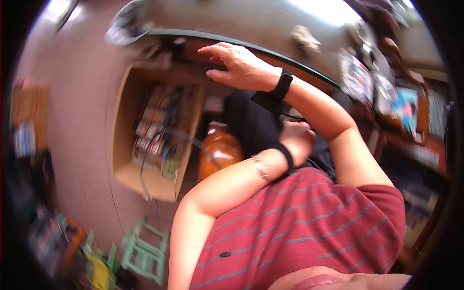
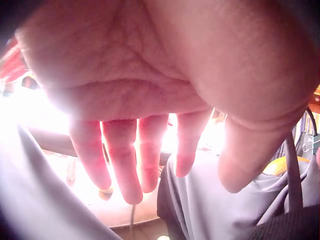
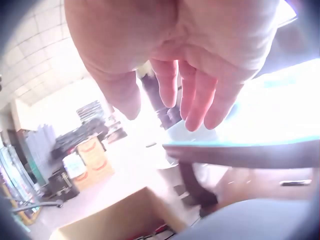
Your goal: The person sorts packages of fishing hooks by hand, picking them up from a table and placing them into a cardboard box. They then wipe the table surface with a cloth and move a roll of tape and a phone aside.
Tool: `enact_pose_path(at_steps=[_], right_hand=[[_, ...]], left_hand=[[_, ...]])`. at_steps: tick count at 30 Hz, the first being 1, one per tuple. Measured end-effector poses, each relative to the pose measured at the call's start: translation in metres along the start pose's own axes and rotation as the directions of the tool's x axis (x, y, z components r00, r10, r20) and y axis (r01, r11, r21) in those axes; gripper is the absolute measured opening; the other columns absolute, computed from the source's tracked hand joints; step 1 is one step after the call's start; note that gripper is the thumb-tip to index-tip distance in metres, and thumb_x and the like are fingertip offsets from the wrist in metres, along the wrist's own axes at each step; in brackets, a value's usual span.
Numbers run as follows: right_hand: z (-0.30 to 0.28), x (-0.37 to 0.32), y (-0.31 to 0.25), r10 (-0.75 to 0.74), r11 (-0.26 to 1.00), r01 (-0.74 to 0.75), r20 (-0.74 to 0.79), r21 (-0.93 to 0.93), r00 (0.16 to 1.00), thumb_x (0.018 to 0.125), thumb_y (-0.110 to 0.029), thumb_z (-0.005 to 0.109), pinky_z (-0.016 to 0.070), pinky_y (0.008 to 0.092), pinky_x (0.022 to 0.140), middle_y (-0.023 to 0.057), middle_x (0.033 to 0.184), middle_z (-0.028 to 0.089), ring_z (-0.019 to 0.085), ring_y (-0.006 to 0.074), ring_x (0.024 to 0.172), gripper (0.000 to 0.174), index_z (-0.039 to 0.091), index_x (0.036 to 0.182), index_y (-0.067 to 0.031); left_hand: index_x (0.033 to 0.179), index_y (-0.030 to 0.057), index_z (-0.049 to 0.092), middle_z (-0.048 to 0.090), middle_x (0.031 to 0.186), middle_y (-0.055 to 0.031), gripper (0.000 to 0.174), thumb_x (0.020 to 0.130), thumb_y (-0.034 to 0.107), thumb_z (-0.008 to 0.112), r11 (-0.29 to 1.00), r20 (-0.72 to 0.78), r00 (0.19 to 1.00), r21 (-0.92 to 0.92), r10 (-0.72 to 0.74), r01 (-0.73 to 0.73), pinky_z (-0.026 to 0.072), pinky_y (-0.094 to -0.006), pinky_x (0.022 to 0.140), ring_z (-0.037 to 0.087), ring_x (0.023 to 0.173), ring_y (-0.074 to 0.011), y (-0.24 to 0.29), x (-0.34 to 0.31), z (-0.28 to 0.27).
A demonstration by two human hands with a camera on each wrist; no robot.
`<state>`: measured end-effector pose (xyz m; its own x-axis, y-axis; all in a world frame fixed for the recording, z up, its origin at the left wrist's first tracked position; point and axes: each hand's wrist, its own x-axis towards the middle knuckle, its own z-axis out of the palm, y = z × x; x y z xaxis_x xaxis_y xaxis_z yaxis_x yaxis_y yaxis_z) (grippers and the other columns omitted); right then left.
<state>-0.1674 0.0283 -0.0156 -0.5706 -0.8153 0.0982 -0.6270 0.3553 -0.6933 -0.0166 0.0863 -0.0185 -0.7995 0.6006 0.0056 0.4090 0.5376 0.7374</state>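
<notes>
My right hand (image 1: 244, 66) reaches across in front of the table edge, fingers extended and thumb apart. In the right wrist view its fingers (image 3: 200, 102) hang down with nothing between them. Lower down, my left hand (image 1: 298, 140) is over the lap, blurred in the head view. The left wrist view shows its palm and loosely straight fingers (image 2: 125, 170) above the trousers (image 2: 205, 192), holding nothing. Left of the lap, an open cardboard box (image 1: 124, 121) holds several packed, book-like items (image 1: 157, 123). An orange-brown rounded container (image 1: 220, 150) stands between box and lap.
A glass-edged table (image 1: 232, 21) runs along the front. A plastic bag (image 1: 126, 24) hangs at its left end. A thin grey cord (image 1: 142, 169) crosses the box. Green stools (image 1: 145, 251) stand at the lower left, and a wooden chair (image 1: 420, 96) at the right.
</notes>
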Motion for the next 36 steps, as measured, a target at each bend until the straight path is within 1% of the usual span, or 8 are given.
enact_pose_path(at_steps=[10,12,14,17,20,32,34,36], right_hand=[[-0.221,-0.303,0.148,0.390,0.586,-0.696,-0.609,-0.414,0.690,0.077,-0.031,0.077,0.0503,0.0374,0.095,0.0216,0.115,0.068,0.066,0.0302,0.110,0.063,0.060,0.129,-0.0001],[-0.265,-0.361,0.201,0.728,0.476,-0.873,-0.603,0.105,0.325,0.077,-0.039,0.076,0.0487,0.0394,0.100,0.0239,0.123,0.066,0.063,0.0334,0.116,0.066,0.062,0.126,0.0031],[-0.282,-0.388,0.205,0.715,0.135,-0.991,-0.690,-0.024,0.115,0.076,-0.050,0.078,0.0464,0.0373,0.104,0.0265,0.131,0.061,0.061,0.0306,0.123,0.087,0.053,0.133,0.0109],[-0.282,-0.438,0.267,0.762,0.058,-0.995,-0.647,0.085,-0.011,0.073,-0.056,0.080,0.0489,0.0360,0.101,0.0267,0.133,0.059,0.061,0.0310,0.122,0.095,0.054,0.131,0.0148],[-0.264,-0.434,0.257,0.916,0.212,-0.830,-0.402,0.516,-0.016,0.070,-0.058,0.082,0.0539,0.0342,0.092,0.0233,0.126,0.064,0.065,0.0273,0.112,0.097,0.055,0.128,0.0146],[-0.228,-0.436,0.258,0.860,0.448,-0.683,-0.487,0.577,0.153,0.077,-0.026,0.086,0.0542,0.0302,0.076,0.0090,0.102,0.073,0.069,0.0154,0.086,0.045,0.071,0.107,0.0037],[-0.245,-0.435,0.256,0.930,0.241,-0.835,-0.364,0.494,0.053,0.072,-0.036,0.087,0.0524,0.0296,0.069,0.0102,0.096,0.073,0.068,0.0134,0.080,0.053,0.072,0.105,0.0032],[-0.238,-0.412,0.239,0.854,0.511,-0.574,-0.451,0.640,0.258,0.082,-0.028,0.082,0.0537,0.0287,0.062,0.0074,0.098,0.072,0.069,0.0134,0.075,0.039,0.071,0.106,0.0010]], left_hand=[[0.102,0.0008,0.059,0.060,0.095,-0.0174,0.027,0.083,0.018,0.070,0.980,0.130,0.987,0.158,0.100,-0.120,0.0526,-0.0420,0.079,0.064,0.089,-0.0337,-0.002,0.003,-0.001],[0.110,-0.0003,0.060,0.060,0.102,-0.0178,0.033,0.085,0.018,0.069,0.978,0.180,0.980,0.177,0.081,-0.114,0.0526,-0.0418,0.082,0.064,0.093,-0.0334,-0.003,0.004,-0.001],[0.118,-0.0009,0.059,0.060,0.107,-0.0181,0.040,0.085,0.018,0.070,0.984,0.203,0.977,0.147,0.069,-0.100,0.0525,-0.0413,0.084,0.064,0.096,-0.0336,-0.001,0.005,-0.005],[0.122,-0.0016,0.059,0.061,0.111,-0.0180,0.044,0.084,0.018,0.070,0.982,0.235,0.971,0.173,0.034,-0.077,0.0522,-0.0405,0.088,0.063,0.101,-0.0328,0.000,0.009,-0.009],[0.122,-0.0016,0.059,0.061,0.111,-0.0180,0.044,0.084,0.018,0.070,0.981,0.228,0.973,0.181,0.029,-0.072,0.0521,-0.0406,0.088,0.063,0.101,-0.0330,-0.002,0.007,-0.008],[0.104,0.0009,0.058,0.061,0.096,-0.0182,0.027,0.084,0.016,0.068,0.976,0.196,0.978,0.189,0.072,-0.109,0.0534,-0.0429,0.079,0.065,0.088,-0.0345,-0.007,0.003,0.002],[0.097,0.0022,0.059,0.061,0.091,-0.0174,0.021,0.082,0.015,0.067,0.980,0.159,0.985,0.175,0.067,-0.095,0.0536,-0.0428,0.077,0.065,0.084,-0.0339,-0.010,0.001,0.007],[0.093,0.0031,0.062,0.063,0.089,-0.0163,0.016,0.081,0.013,0.065,0.985,0.108,0.992,0.155,0.065,-0.081,0.0534,-0.0431,0.076,0.066,0.082,-0.0330,-0.012,-0.002,0.014]])
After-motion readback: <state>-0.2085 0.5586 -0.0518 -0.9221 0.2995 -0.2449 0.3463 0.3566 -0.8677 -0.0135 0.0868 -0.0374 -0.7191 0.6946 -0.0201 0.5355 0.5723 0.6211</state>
